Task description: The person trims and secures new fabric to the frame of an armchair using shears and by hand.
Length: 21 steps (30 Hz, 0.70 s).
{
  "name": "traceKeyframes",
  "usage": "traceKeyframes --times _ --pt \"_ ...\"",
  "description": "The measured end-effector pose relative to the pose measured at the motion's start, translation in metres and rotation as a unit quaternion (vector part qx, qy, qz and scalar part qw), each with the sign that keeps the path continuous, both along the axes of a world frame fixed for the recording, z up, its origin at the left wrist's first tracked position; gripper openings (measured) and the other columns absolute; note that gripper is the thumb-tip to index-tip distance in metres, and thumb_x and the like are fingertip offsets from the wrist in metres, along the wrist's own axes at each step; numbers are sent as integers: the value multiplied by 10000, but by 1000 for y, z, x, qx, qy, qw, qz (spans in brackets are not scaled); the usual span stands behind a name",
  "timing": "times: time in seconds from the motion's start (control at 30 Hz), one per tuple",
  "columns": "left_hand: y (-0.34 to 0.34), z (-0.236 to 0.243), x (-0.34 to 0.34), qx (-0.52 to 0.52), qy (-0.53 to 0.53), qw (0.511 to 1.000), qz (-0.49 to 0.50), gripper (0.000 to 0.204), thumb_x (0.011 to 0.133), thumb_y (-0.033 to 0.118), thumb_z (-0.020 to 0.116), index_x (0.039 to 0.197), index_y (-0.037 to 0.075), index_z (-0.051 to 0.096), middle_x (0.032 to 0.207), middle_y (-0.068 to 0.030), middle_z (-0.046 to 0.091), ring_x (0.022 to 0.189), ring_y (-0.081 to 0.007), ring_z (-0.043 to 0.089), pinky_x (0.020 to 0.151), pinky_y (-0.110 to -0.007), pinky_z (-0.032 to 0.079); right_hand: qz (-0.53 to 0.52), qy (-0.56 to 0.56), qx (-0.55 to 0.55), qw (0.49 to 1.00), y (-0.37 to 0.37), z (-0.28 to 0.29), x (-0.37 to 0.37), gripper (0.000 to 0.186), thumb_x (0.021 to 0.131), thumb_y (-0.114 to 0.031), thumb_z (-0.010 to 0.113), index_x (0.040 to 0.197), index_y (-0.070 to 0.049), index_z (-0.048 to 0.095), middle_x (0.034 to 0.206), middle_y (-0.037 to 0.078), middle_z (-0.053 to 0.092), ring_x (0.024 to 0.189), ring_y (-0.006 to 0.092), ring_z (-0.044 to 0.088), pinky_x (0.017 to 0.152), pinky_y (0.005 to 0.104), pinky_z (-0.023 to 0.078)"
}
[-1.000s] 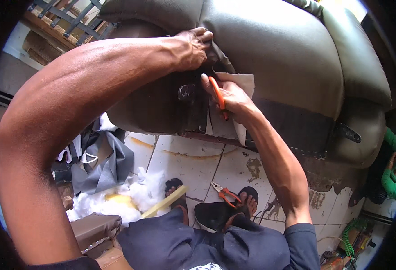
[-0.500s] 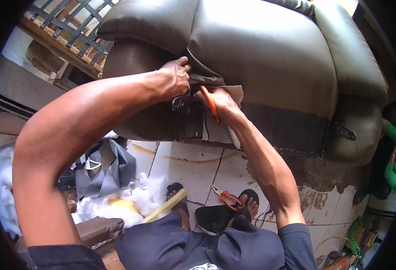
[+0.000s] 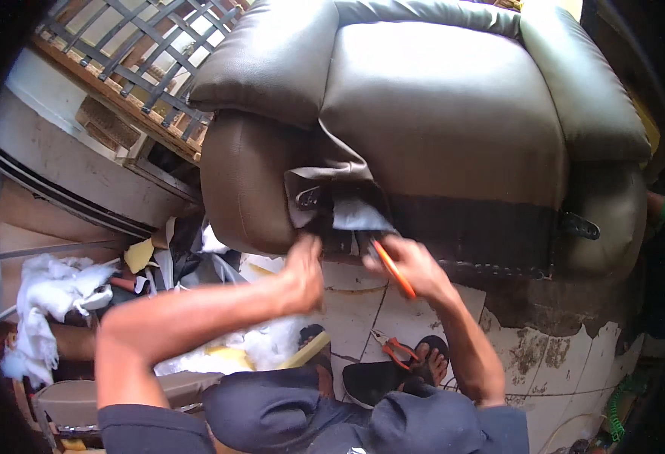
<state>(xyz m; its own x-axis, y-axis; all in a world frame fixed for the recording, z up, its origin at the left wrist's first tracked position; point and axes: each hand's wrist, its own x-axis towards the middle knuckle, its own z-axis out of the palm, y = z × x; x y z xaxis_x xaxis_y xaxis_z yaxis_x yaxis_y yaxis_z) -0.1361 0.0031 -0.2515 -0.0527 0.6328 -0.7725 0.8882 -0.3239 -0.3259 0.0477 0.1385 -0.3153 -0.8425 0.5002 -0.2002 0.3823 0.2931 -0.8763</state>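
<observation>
A brown leather-covered recliner seat (image 3: 446, 113) stands in front of me. At its front left corner the cover hangs loose in a folded flap (image 3: 332, 172), around an opening with a pale grey piece of material (image 3: 359, 214). A dark metal bracket (image 3: 308, 198) shows beside that piece. My right hand (image 3: 415, 266) is closed around orange-handled scissors (image 3: 394, 268), whose dark end points up at the opening. Just below the seat's lower edge is my left hand (image 3: 302, 274), blurred by motion, so its fingers cannot be made out.
Orange-handled pliers (image 3: 394, 349) lie on the tiled floor by my foot. White stuffing (image 3: 272, 344) and a yellow foam strip (image 3: 306, 348) lie nearer me. More stuffing (image 3: 64, 291) is heaped at left. A webbed wooden frame (image 3: 132, 72) stands far left; another bracket (image 3: 580, 225) protrudes at right.
Both hands have come down and toward me from the loose cover. The flap now hangs free, exposing the bracket and the pale piece. The scissors have stayed in my right hand.
</observation>
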Motion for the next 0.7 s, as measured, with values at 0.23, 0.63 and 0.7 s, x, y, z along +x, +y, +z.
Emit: traceKeyframes --times 0.23,0.63,0.7 --pt "-45 73 -3 367 -264 878 161 124 834 139 694 949 96 704 908 -141 691 899 -339 675 826 -455 564 -28 -189 -13 982 -76 -42 182 529 848 -415 786 1205 -39 677 935 203 741 840 377 730 731 439 559" --pt "34 62 -39 354 219 908 -46 569 923 534 618 1282 98 692 1423 -95 553 1414 -266 373 1194 -496 158 -120 -329 128 928 -104 -108 238 509 824 -275 737 1236 -1 623 1096 292 682 1044 472 663 869 531 552" --pt "32 61 -21 294 203 934 -13 773 895 622 598 1430 64 574 1573 -121 428 1495 -307 275 1242 -528 76 -102 -281 123 946 -96 -78 208 422 859 -302 704 1159 -6 671 1061 254 705 1001 432 686 850 517 555"
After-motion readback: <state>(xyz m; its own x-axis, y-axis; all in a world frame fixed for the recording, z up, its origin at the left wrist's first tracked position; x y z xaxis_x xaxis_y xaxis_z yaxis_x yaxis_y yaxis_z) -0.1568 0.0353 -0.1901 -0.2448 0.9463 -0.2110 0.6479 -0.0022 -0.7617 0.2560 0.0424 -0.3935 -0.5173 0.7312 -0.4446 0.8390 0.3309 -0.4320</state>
